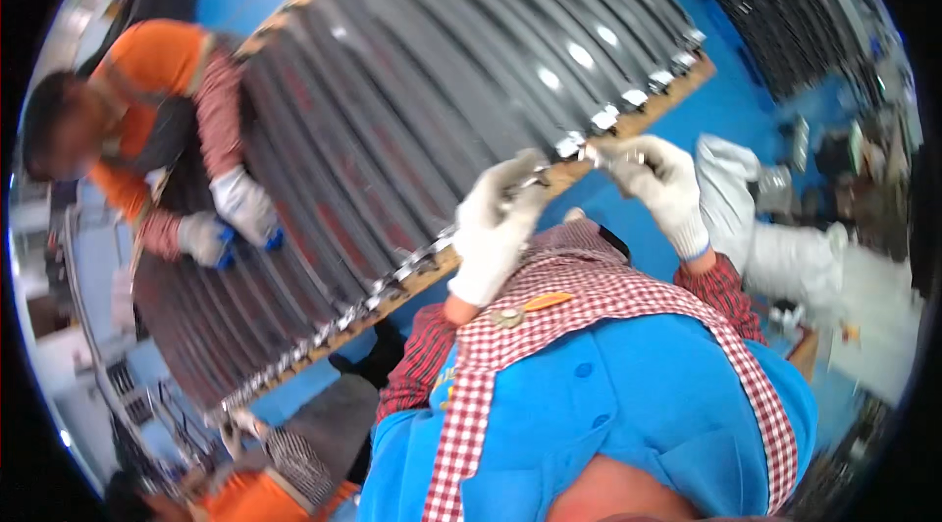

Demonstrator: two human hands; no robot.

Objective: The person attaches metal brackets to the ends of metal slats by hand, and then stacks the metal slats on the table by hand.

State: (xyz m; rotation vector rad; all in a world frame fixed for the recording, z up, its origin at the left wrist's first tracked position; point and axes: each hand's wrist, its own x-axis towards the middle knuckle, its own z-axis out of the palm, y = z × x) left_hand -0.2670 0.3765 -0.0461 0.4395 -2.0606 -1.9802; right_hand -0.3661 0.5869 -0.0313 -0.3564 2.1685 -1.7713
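Note:
My left hand (496,228), in a white knitted glove, is closed with a small shiny metal piece (531,176) at its fingertips. To the right, my right hand (667,186), gloved the same way, pinches another shiny metal piece (592,156) close to the end of a long dark bar. Blur hides the exact kind of both pieces. Many such glossy dark bars (461,61) lie side by side in a wide layer, with bright metal fittings (605,117) along the ends nearest me. Both hands are just off that row of ends.
A wooden board (677,90) runs under the bar ends. Across the bars at left, a person in orange (147,71) rests gloved hands on them; another person (260,493) works at lower left. White sacks (785,247) stand at right, and more dark bars (785,2) lie at upper right.

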